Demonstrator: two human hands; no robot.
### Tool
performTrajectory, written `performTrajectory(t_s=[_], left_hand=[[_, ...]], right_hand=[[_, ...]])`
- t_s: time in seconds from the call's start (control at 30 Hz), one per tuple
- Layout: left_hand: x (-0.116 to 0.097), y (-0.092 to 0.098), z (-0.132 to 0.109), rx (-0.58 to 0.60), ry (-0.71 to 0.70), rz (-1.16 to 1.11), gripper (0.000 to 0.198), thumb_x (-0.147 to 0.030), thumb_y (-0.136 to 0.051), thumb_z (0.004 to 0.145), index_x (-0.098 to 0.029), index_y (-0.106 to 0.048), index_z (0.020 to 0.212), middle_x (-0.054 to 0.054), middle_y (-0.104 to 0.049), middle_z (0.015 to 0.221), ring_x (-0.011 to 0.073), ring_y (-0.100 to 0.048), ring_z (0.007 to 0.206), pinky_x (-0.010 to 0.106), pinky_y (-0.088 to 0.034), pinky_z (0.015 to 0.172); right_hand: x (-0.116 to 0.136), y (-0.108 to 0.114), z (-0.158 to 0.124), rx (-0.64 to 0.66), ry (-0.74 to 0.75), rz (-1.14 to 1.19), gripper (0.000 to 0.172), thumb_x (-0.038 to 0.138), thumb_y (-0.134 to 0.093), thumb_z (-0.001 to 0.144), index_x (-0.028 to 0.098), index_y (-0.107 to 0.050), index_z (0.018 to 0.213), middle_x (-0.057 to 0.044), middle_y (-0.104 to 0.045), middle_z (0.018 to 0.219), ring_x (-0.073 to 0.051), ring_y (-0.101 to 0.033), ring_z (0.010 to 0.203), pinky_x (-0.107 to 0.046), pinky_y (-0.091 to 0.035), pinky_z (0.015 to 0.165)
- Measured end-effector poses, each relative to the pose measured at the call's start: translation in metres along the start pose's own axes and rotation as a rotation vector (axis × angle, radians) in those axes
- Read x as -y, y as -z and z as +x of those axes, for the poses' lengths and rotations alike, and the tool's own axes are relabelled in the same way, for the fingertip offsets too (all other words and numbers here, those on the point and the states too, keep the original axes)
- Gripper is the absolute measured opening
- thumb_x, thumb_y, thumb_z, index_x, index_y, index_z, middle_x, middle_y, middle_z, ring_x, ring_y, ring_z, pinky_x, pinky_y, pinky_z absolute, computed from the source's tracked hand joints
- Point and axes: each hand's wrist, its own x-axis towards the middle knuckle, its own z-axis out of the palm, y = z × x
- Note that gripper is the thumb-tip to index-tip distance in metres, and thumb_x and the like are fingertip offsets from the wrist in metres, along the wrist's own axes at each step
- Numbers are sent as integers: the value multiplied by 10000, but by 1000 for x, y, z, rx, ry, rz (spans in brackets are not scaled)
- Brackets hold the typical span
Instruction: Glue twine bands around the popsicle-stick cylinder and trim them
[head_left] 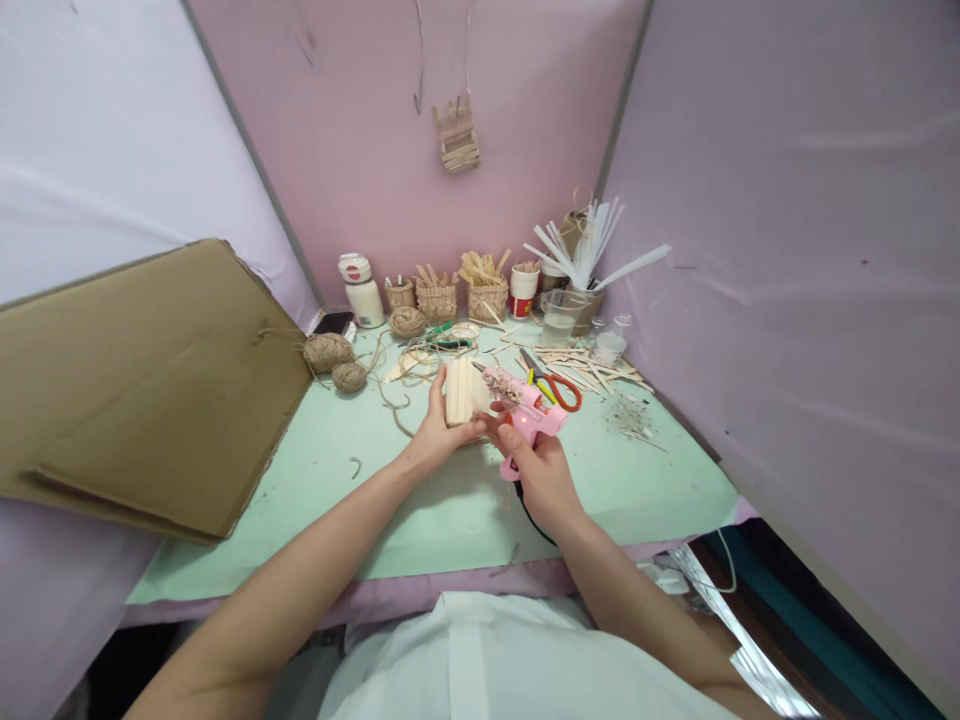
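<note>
My left hand (439,430) is closed around a small pale box of wooden sticks (460,390), held a little above the table. In my right hand (541,465) is a pink hot glue gun (529,410), gripped by its handle. Its nozzle points left and sits close to the upper right side of the box; I cannot tell whether they touch. Fingers of my right hand reach toward the box's lower edge. A black cord runs down from the glue gun's handle. Just beyond it lie scissors with orange handles (562,392).
Balls of twine (328,352) lie at left, beside a large cardboard sheet (150,390). Stick-filled baskets (436,300), a white jar (364,295) and a bucket of glue sticks (585,305) line the back. Loose wooden sticks (592,368) are scattered at right. A small stick chair (457,140) hangs above.
</note>
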Motion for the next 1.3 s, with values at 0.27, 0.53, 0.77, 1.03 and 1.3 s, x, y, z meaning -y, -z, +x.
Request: performTrajectory(t_s=[0.27,0.53,0.77,1.03,1.3], left_hand=[[4,1,1,-48,96,-201,882,-477,-601,776,-407,-67,1475,76,-374,1450,272,-557,1111,482,-494,898],[-4,3,2,-132,105,-373,890,-400,-590,763,-454,-43,1463,52,-373,1452,223,-595,1024,415,-545,801],[-6,5,3,-195,37,-353,866,-379,-583,770,-469,-66,1459,24,-312,1503,221,-572,1068,365,-552,787],[-7,4,2,-196,-2,-344,880,-377,-591,772,-452,-55,1466,12,-254,1545,251,-533,1156,395,-527,846],[-8,4,2,-198,2,-336,890,-384,-590,765,-442,-51,1470,25,-276,1531,243,-534,1152,410,-525,866]], right_hand=[[5,-4,-2,-23,33,43,330,424,-669,799,199,-645,1039,-76,-671,1158,-243,-622,1092,-419,-484,968],[22,19,-11,-44,-17,-345,351,532,-581,813,186,-642,818,-30,-633,757,-169,-574,700,-248,-450,533],[28,19,-17,107,29,-506,296,475,-568,830,202,-630,733,20,-513,578,-134,-442,544,-253,-401,529],[23,16,-16,97,47,-535,295,478,-576,816,210,-650,717,26,-490,519,-159,-472,562,-264,-416,552],[23,15,-16,64,2,-458,273,483,-617,781,222,-675,728,7,-517,508,-207,-548,635,-280,-440,560]])
